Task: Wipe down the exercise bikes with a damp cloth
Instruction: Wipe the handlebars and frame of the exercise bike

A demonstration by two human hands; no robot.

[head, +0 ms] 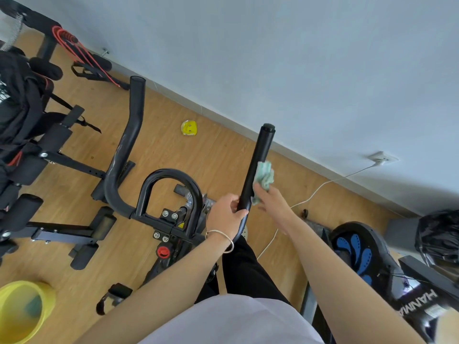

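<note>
On rt handlebar (257, 167): cloth (263, 178), both hands

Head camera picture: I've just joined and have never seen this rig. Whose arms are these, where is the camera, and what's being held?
There is no machine here. A person works with bare hands, and the one camera sits on their head, looking forward and down, so both arms reach in from the bottom. The black tubes are an exercise bike's handlebar. The left hand grips the lower part of the straight bar. The right hand holds a green cloth against that bar, higher up. On the wooden floor a yellow bucket stands at lower left.
</note>
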